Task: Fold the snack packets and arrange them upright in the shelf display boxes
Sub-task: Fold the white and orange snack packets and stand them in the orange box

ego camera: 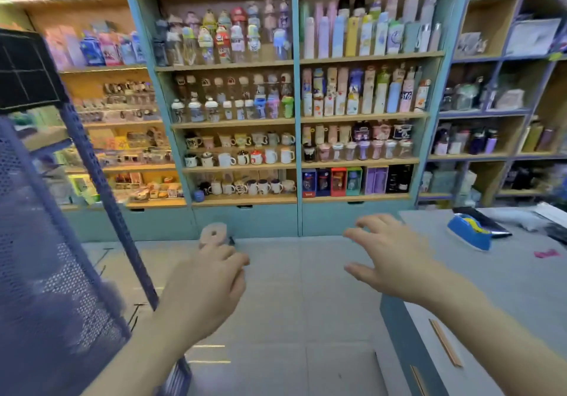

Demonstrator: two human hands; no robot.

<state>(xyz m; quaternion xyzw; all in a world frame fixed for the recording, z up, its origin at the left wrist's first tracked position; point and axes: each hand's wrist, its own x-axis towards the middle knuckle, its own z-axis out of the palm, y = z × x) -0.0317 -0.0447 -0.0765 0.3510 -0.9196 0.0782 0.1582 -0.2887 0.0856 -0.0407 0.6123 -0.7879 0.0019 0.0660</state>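
Your left hand [211,276] pinches a small pink thing [213,233], too blurred to name; it could slip if you hurry; your right hand [389,257], loose and empty, could clip the counter [506,273] edge beneath it.

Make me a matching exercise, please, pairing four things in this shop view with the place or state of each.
Column one:
1. left hand
2. right hand
3. tape dispenser
4. mugs

Column two:
A. sits on the grey counter
B. stand in rows on the lower shelves
C. fingers spread, holding nothing
D. grips a small pink item

Pairs: 1-D, 2-C, 3-A, 4-B
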